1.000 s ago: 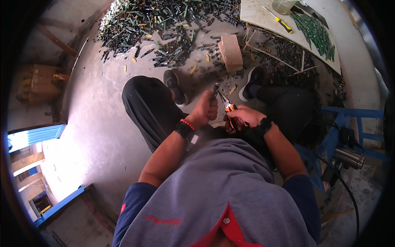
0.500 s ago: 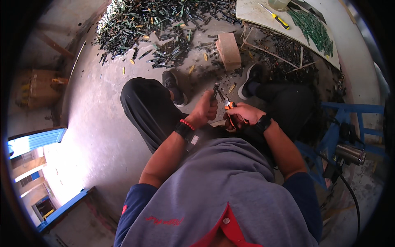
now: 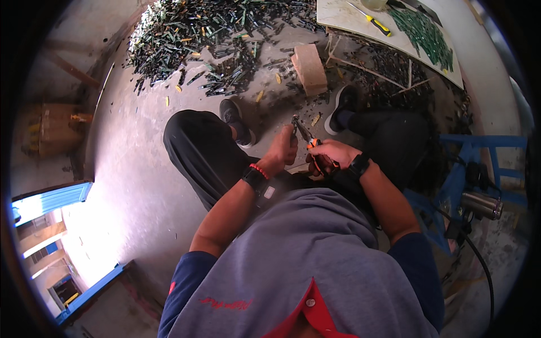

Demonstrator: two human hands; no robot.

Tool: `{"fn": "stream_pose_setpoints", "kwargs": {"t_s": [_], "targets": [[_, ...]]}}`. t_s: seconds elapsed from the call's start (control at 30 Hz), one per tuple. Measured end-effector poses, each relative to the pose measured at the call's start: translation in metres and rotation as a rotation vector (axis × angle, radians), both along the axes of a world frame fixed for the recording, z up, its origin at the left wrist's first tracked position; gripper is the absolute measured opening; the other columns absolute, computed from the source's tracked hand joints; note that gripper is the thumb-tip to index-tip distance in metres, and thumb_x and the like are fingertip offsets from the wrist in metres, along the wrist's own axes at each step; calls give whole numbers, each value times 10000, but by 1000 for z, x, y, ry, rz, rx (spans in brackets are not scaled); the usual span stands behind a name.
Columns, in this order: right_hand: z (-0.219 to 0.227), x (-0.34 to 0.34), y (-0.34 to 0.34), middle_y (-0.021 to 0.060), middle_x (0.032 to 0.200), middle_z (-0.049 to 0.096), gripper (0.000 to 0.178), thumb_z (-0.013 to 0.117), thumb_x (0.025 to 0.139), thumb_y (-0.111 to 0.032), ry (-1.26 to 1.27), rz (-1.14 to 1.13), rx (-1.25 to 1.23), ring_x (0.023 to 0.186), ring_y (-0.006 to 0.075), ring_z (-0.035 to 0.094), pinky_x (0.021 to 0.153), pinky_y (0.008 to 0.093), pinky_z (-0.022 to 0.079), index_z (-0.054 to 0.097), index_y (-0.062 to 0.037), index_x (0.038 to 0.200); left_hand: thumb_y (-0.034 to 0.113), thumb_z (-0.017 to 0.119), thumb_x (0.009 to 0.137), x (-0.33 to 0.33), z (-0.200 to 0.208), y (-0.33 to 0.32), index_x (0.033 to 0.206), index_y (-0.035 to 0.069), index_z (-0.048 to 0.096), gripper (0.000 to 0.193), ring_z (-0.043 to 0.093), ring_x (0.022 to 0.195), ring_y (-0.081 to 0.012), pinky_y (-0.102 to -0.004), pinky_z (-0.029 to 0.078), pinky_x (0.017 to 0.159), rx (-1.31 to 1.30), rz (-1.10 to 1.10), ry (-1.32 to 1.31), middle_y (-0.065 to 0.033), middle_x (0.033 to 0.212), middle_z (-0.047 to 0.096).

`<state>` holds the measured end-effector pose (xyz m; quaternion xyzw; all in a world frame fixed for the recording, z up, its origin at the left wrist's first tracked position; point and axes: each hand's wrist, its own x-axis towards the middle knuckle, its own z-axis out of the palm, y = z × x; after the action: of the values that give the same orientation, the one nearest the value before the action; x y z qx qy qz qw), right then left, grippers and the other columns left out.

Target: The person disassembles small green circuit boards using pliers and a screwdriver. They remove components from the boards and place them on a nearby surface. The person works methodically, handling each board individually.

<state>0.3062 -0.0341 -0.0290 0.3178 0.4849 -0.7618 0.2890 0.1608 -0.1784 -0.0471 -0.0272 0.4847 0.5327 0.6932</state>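
My left hand is closed around a small dark strip, whose upper end sticks out past the fingers. In my right hand are long-nose pliers with orange and black handles. The jaws point up and left, and their tips are at the strip's upper end; whether they grip it is too small to tell. Both hands are between my knees, above the floor. My fingers hide the strip's lower part and some of the handles.
A heap of dark narrow strips covers the floor ahead, with a pinkish block beside it. On a low white board lie a yellow-black screwdriver and green strips. A blue metal frame and steel flask are at right.
The pliers' jaws, spread apart before, have come closer together at the strip's upper end. Both hands have otherwise stayed nearly in place, and the view has shifted slightly.
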Motion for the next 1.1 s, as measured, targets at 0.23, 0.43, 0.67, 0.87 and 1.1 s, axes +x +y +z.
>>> {"fn": "stream_pose_setpoints", "kwargs": {"t_s": [0.23, 0.43, 0.67, 0.87, 1.1], "targets": [[-6, 2, -1, 122, 764, 683, 330, 530, 942, -293, 17, -36, -23, 638, 196, 675, 462, 247, 449, 624, 24, 939, 556, 386, 908, 1, -6, 0, 598, 167, 298, 505, 161, 377, -96, -265, 149, 384, -28, 27, -19, 62, 483, 220], [-13, 3, -4, 120, 714, 656, 383, 550, 951, -351, -8, -80, -17, 584, 192, 647, 447, 254, 436, 614, 24, 909, 555, 390, 912, 2, -7, 1, 607, 165, 306, 502, 172, 367, -98, -263, 153, 379, -61, 32, -27, 58, 477, 227], [0, 1, -14, 99, 686, 642, 384, 557, 945, -365, -10, -163, 56, 549, 171, 617, 464, 254, 438, 620, 9, 886, 543, 377, 918, 2, -6, 1, 612, 167, 274, 495, 144, 380, -99, -270, 133, 388, -48, 35, -26, 65, 494, 193], [6, -2, -13, 74, 690, 639, 352, 588, 913, -349, 6, -83, 193, 589, 155, 615, 508, 274, 471, 632, -2, 873, 537, 383, 919, 1, -6, 3, 614, 171, 267, 490, 143, 384, -97, -269, 128, 392, -59, 50, -44, 65, 498, 191], [-22, 3, -13, 55, 670, 630, 329, 584, 909, -334, -28, -174, 12, 568, 139, 593, 495, 280, 457, 626, -19, 824, 534, 393, 920, 0, -6, 5, 607, 173, 263, 495, 144, 388, -95, -270, 130, 395, -50, 44, -31, 64, 498, 196]]}}
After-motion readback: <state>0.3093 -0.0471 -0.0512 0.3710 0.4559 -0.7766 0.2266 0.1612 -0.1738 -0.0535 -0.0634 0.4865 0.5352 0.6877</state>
